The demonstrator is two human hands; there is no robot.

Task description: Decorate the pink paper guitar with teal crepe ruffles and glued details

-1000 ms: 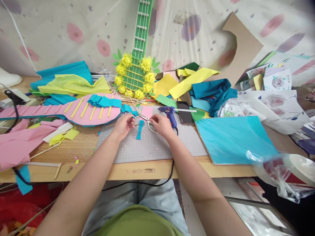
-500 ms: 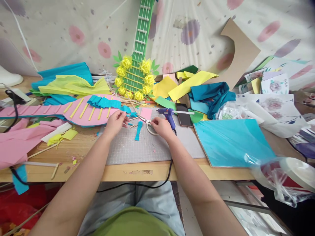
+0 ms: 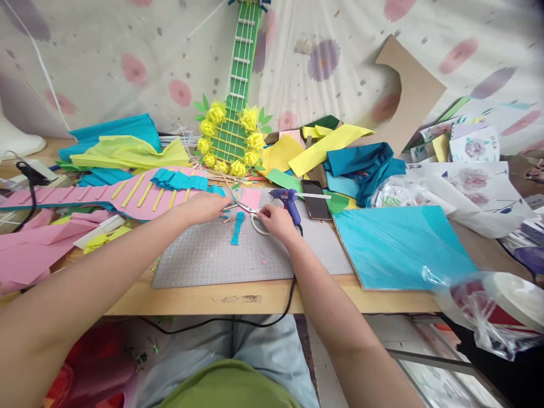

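Note:
My right hand (image 3: pixel 278 220) is closed on the scissors (image 3: pixel 247 208) near their pale handles, and the blades point up and left. My left hand (image 3: pixel 207 207) reaches toward the blade tips with its fingers drawn together; what they pinch is hidden. Blue crepe paper shows just behind and below those fingers. A short blue crepe strip (image 3: pixel 238 228) lies on the grey cutting mat (image 3: pixel 204 263) below the scissors. To the left rests a pink guitar-shaped piece (image 3: pixel 147 205) with yellow sticks and a ruffled blue crepe band (image 3: pixel 181 180).
A purple glue gun (image 3: pixel 290 203) with its black cord lies right of my right hand, beside a phone (image 3: pixel 315 199). Behind stands a green paper guitar (image 3: pixel 236 127) with yellow flowers. A blue board (image 3: pixel 403 246) lies right; pink crepe paper (image 3: pixel 38 249) lies left.
My left hand has moved right, toward the scissor blades, and its forearm now slants more across the table. My right hand and the scissors have stayed almost in place. The view has shifted slightly.

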